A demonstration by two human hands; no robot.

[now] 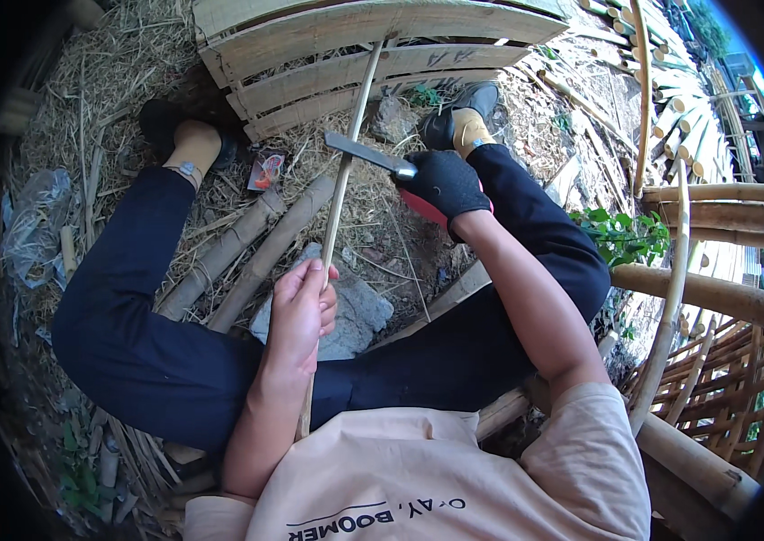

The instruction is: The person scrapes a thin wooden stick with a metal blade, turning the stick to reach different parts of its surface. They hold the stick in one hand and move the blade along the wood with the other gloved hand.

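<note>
Beige T-shirt (pixel 400 469) fabric occupies the lower edge of the view, with dark trousers (pixel 134 311) extending beyond it, knees bent and spread outward. Positioned between the legs is a long, slender bamboo strip (pixel 337 207), running lengthwise from the shirt hem up to a slatted wooden crate (pixel 310 38), where its far end overlaps the slats. Left hand (pixel 302 302), bare: fingers closed around the strip, near its lower portion. Right hand (pixel 445 187), in a black and pinkish-red glove: fingers clamped on a knife (pixel 368 155), the grip of which is hidden by the glove. Its flat blade points left and lies crosswise over the strip, above the left hand; whether the edge bites into the surface cannot be determined. Beneath the left hand sits a grey rock (pixel 359 316). Two bamboo poles (pixel 219 261) lie on the straw-covered ground to its left, with a small red packet (pixel 265 171) beyond them. Toward the right side are a leafy green plant (pixel 625 236) and an openwork bamboo lattice (pixel 724 392).
</note>
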